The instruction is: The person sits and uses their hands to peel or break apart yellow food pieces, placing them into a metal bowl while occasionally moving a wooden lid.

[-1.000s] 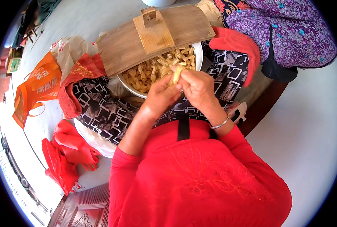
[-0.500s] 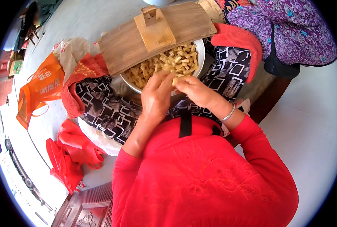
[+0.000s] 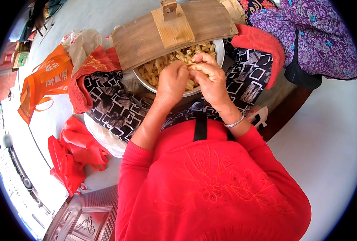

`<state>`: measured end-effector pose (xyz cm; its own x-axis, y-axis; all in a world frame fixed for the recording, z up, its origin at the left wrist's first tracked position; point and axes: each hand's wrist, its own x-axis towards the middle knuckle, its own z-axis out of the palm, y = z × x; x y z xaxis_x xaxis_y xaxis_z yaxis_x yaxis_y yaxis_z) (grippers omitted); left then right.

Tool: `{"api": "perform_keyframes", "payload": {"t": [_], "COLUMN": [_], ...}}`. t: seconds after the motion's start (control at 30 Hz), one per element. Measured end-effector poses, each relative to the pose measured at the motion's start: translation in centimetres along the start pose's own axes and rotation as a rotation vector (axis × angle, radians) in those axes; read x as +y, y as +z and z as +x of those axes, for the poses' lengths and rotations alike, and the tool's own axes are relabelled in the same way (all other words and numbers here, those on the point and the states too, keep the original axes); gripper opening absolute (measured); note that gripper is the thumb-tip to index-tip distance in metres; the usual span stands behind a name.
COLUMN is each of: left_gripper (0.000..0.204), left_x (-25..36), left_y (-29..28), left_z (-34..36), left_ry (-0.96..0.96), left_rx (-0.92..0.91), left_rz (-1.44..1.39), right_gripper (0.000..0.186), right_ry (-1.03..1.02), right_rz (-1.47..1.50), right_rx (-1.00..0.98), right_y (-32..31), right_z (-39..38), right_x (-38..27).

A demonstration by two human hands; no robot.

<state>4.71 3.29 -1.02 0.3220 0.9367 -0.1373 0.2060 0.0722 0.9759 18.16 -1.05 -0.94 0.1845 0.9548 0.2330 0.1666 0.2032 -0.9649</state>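
My left hand (image 3: 173,82) has its fingers curled in over the pale metal bowl (image 3: 139,78), its tips meeting my right hand; what they grip is hidden. My right hand (image 3: 212,84), with a bracelet on the wrist, pinches a small yellowish piece (image 3: 193,67) beside the left fingertips, its upper fingers bent. The bowl holds several similar knobbly yellow-brown pieces (image 3: 149,73). A curved wooden board (image 3: 132,46), with a small wooden block (image 3: 172,28) on it, lies across the far side of the bowl. Red cloths (image 3: 81,94) lie over my patterned trouser legs either side.
An orange bag (image 3: 44,84) and a crumpled pale bag (image 3: 84,44) sit at the left, with red bags (image 3: 76,154) below. A ridged maroon panel (image 3: 86,215) is at the lower left. A purple floral cloth (image 3: 315,36) is at the upper right, beside a dark wooden edge (image 3: 290,110).
My hands have shifted up and slightly right over the bowl, their fingers changing position around the yellowish piece, which is now more hidden. The whole scene has shifted slightly in the view.
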Motion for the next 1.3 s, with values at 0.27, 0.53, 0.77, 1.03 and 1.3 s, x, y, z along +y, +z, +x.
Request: {"api": "perform_keyframes", "payload": {"t": [0.27,0.53,0.77,1.03,1.3], "left_gripper": [0.022,0.015,0.013,0.018,0.013], "left_x": [-2.7,1.0,2.1,2.9,1.9], "left_y": [-2.3,-3.9,-3.6,-5.4,-7.3], "left_z": [-3.9,-1.1,1.1,4.1,9.0], "left_ry": [0.06,0.761,0.614,-0.023,0.003], "left_rx": [-0.077,0.192,0.045,-0.155,-0.055], "left_rz": [-0.091,0.831,0.567,-0.007,-0.081], "right_gripper": [0.012,0.049,0.012,0.008,0.009], "right_ry": [0.167,0.055,0.664,0.344,0.064], "right_rz": [0.487,-0.085,0.33,0.146,-0.186], "right_rx": [0.12,-0.213,-0.543,-0.403,-0.207], "right_y": [-0.7,-4.1,-4.7,-4.8,-2.4], "right_z": [0.7,5.0,7.5,9.7,12.1], "right_x": [1.2,-2.0,-2.0,-0.9,0.4]}}
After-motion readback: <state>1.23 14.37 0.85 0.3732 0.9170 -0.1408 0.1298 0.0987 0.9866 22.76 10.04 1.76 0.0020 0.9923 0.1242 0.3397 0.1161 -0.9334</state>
